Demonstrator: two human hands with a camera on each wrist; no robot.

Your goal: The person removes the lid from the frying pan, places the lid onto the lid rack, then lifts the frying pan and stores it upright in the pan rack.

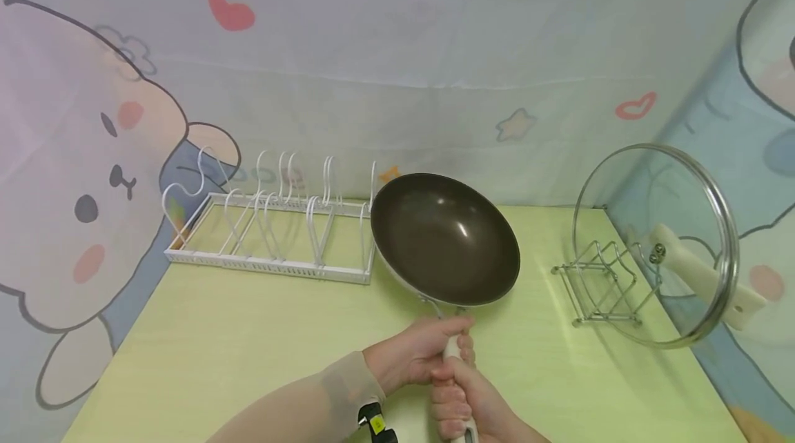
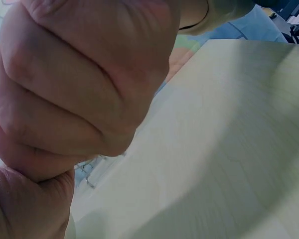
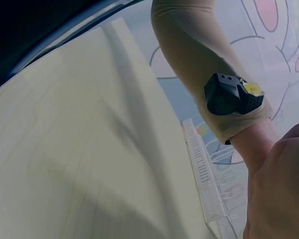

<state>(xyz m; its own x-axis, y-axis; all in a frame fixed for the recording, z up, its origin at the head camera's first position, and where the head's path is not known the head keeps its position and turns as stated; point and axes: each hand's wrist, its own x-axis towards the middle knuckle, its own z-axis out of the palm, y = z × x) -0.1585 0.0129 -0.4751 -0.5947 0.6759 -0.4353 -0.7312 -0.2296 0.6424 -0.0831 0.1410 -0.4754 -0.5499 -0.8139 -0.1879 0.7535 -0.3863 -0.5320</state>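
A frying pan [image 1: 444,239] with a dark brown inside is held up over the table, its bowl tilted toward the head camera. Both hands grip its pale handle [image 1: 453,348]. My left hand [image 1: 417,350] has its fingers wrapped round the handle close to the bowl. Just below it, my right hand [image 1: 466,398] curls round the handle's lower part, and the handle's end shows under the fist. In the left wrist view the right hand [image 2: 84,79] fills the upper left, knuckles outward. The right wrist view shows the left forearm with a small black camera [image 3: 229,94] strapped on.
A white wire dish rack [image 1: 273,265] stands at the back left, its right end beside the pan. At the right, a glass lid [image 1: 714,222] with a pale handle stands upright in a small metal rack [image 1: 605,319]. The table [image 1: 261,332] is pale yellow-green.
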